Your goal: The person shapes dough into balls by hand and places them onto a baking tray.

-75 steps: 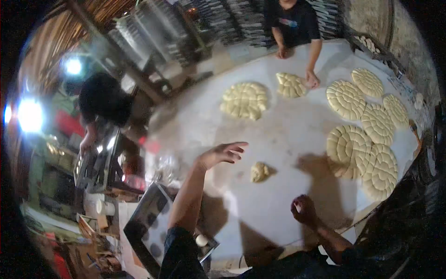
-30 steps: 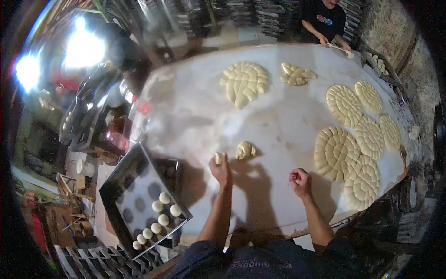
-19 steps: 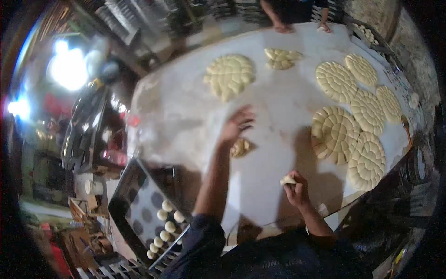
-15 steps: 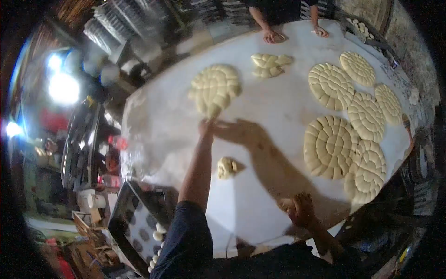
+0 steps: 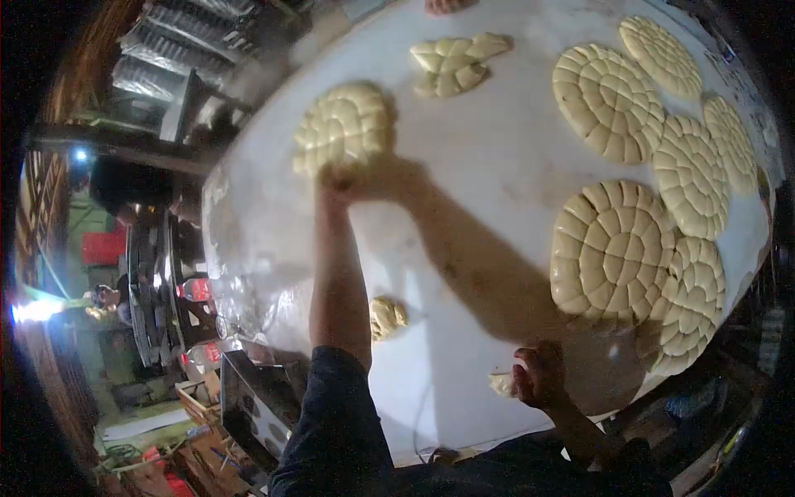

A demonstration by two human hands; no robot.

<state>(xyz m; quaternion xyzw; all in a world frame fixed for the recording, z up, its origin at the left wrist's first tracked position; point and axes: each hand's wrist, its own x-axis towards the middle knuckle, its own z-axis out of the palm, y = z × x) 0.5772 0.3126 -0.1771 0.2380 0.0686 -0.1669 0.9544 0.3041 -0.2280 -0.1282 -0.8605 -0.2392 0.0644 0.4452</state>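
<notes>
My left arm reaches out over the table, and my left hand (image 5: 338,176) is at the near edge of a pale dough round (image 5: 348,120) scored into segments. Its fingers are blurred against the dough, so their grip does not show. Close to my body, my right hand (image 5: 540,377) is curled round a piece of dough (image 5: 501,383), which sticks out at its left side. A small dough lump (image 5: 387,319) lies just right of my left forearm. Farther off is a partial, scored dough piece (image 5: 457,62).
Several scored dough rounds (image 5: 614,253) lie close together on the right of the pale table (image 5: 464,199). A dark tray (image 5: 252,398) and bottles with red labels (image 5: 199,290) are at the left edge. Another person's hand (image 5: 450,7) shows at the far edge.
The view has shifted, hiding most of the other person's arms. My left hand now overlaps the round's near edge, where a tapering end showed before. Dough now shows at my right hand.
</notes>
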